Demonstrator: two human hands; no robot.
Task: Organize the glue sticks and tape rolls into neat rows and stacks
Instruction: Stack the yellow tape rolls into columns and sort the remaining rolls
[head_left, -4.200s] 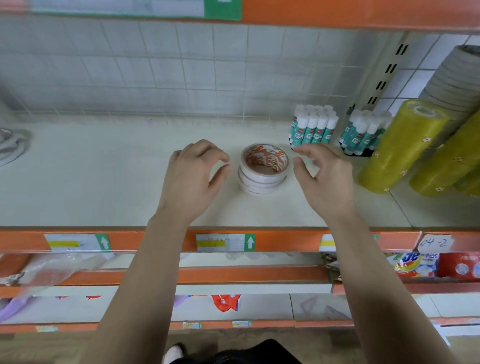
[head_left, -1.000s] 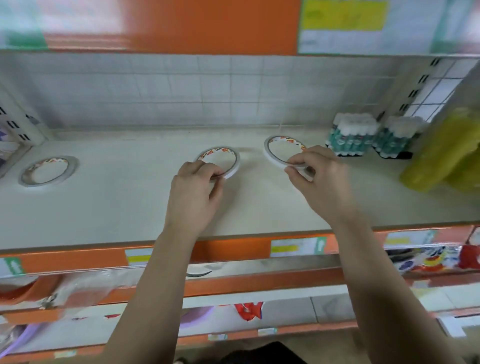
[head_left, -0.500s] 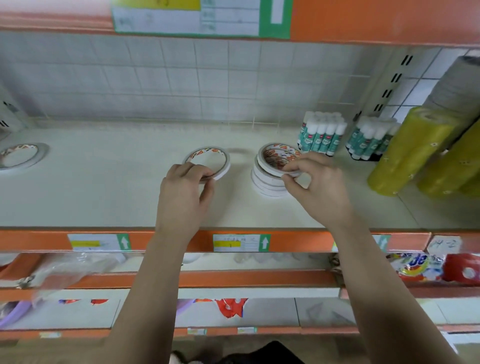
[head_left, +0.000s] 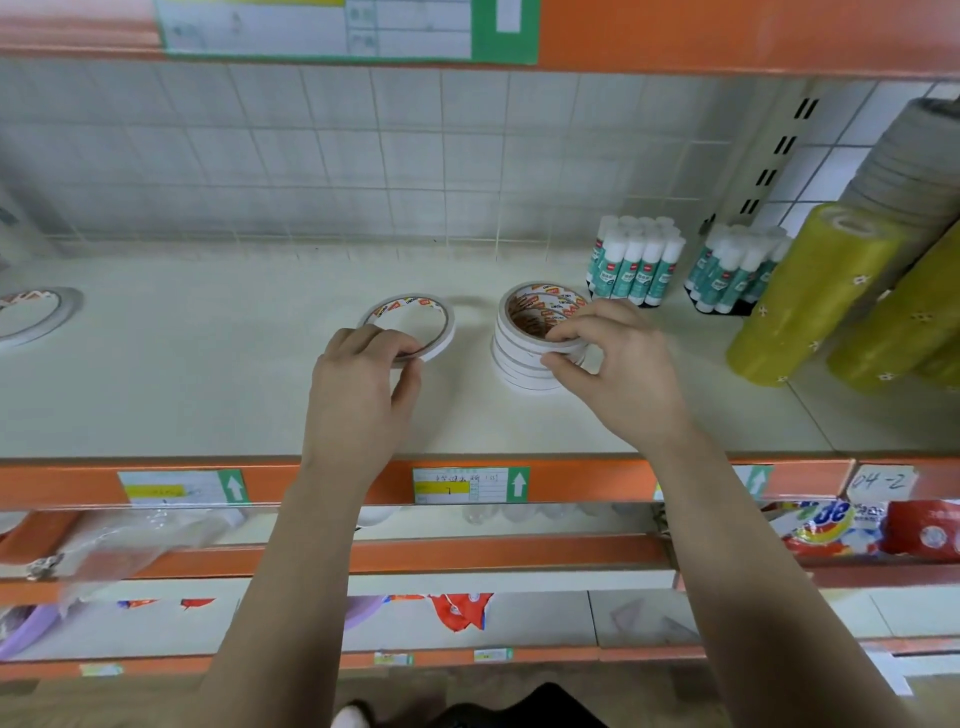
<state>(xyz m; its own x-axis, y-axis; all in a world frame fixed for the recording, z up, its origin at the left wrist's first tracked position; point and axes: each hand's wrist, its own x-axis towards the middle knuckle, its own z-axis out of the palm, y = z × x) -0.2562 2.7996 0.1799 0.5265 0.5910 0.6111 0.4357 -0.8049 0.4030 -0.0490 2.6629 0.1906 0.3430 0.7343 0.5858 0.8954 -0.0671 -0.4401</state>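
A stack of thin white tape rolls (head_left: 524, 364) stands mid-shelf. My right hand (head_left: 618, 374) pinches the top roll of that stack, fingers on its near rim and thumb at the stack's side. To the left, my left hand (head_left: 363, 389) pinches the near rim of a single thin tape roll (head_left: 415, 312) that sits tilted just over the shelf. Another thin roll (head_left: 36, 317) lies flat at the far left. Two groups of upright glue sticks (head_left: 634, 265) (head_left: 737, 275) stand at the back right.
Long yellow tape columns (head_left: 805, 296) (head_left: 898, 322) lean at the right with a grey roll column (head_left: 914, 161) behind. The cream shelf (head_left: 208, 395) has an orange front edge (head_left: 322, 483) with price labels. Tiled wall behind; lower shelves hold packaged goods.
Since a second ago my right hand has brought its roll down onto the stack and set it level. My left hand still holds the single roll in about the same spot.
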